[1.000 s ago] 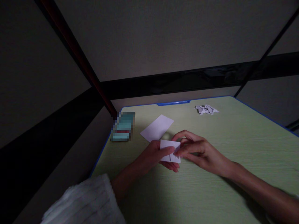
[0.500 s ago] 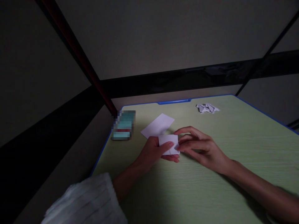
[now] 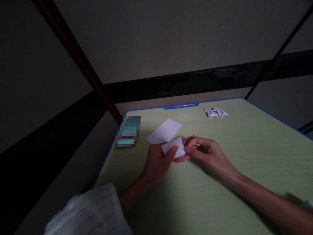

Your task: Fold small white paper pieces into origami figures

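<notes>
Above the middle of the table, my left hand (image 3: pixel 157 161) grips a small folded piece of white paper (image 3: pixel 171 146), thumb on top and fingers underneath. My right hand (image 3: pixel 204 150) is closed, pinching the right edge of the same paper between thumb and fingers. A crease or flap shows near that right edge; the underside is hidden by my fingers. Just behind the hands, a flat sheet of white paper (image 3: pixel 165 130) lies on the table.
The pale green table (image 3: pixel 244 150) has a blue rim and a blue handle (image 3: pixel 181 106) at its far edge. Several folded white paper pieces (image 3: pixel 216 112) lie at the back right. A blurred-out teal box-like object (image 3: pixel 128 131) sits at the left edge. A wall stands behind.
My right hand has closed from loosely spread fingers into a pinch on the paper's right edge. The folded paper has tilted, its right side turning upward.
</notes>
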Demonstrator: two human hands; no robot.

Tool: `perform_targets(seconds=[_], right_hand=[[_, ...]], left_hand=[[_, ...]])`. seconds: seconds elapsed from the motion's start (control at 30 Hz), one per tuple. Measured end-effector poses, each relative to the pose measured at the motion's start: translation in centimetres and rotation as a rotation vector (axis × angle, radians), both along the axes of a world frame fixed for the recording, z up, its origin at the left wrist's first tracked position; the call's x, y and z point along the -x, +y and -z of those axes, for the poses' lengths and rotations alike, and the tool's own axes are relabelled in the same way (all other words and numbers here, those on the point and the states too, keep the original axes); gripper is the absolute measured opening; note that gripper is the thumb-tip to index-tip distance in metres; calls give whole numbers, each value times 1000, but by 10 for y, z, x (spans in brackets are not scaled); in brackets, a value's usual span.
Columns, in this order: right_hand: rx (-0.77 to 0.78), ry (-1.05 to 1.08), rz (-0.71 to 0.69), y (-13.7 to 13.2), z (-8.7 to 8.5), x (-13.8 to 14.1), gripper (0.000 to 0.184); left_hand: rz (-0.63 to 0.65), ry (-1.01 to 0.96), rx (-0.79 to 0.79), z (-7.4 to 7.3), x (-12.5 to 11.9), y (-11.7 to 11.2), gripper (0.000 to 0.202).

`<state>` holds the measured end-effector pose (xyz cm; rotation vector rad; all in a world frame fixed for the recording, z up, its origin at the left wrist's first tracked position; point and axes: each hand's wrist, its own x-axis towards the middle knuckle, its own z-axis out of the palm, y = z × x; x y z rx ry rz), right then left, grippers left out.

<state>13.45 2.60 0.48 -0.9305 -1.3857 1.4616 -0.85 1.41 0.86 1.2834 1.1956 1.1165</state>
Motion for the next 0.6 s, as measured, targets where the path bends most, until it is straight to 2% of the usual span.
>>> perform_targets(seconds=[0.1, 0.37, 0.6], right_hand=[[60, 30, -1, 1, 0, 0, 17], [-14, 76, -13, 2, 3, -1, 11], [-130, -43, 51, 4, 4, -3, 9]], left_hand=[[-18, -15, -5, 1, 0, 0, 19], [-61, -129, 104, 0, -3, 1, 16], [-60, -173, 130, 1, -3, 1, 16]])
